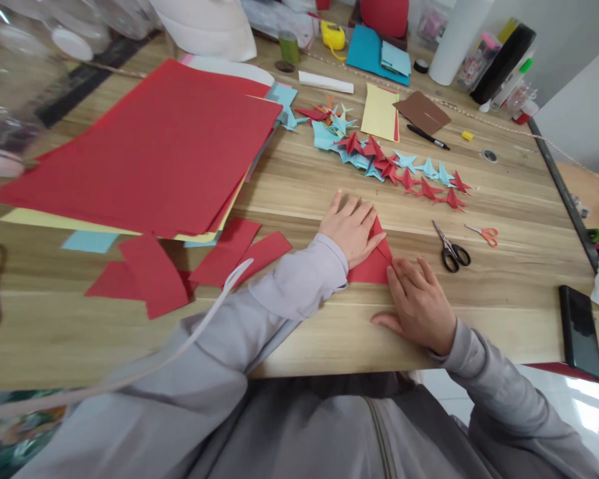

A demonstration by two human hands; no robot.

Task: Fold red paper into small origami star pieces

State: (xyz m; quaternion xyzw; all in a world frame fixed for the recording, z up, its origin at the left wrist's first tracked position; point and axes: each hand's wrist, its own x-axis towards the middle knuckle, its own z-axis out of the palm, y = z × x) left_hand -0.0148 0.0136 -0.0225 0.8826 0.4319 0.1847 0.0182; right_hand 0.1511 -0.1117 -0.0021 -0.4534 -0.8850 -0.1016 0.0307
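A folded piece of red paper (372,269) lies flat on the wooden table, partly hidden beneath my left hand. My left hand (349,226) rests over its upper left part with the fingers spread. At the paper's right edge, my right hand (419,299) touches it with the fingertips; its fingers are stretched out and the thumb points left. Beyond my hands, folded red paper cranes (406,179) and light blue paper cranes (428,169) lie in rows. To the right are black-handled scissors (452,249) and small orange-handled scissors (486,234).
Large red sheets (154,146) are stacked at the left, with red paper strips (154,273) in front. A phone (579,329) lies by the right edge. Farther back are a black pen (428,136), yellow paper (379,112) and a yellow tape measure (333,35). A white cord (199,326) crosses my left sleeve.
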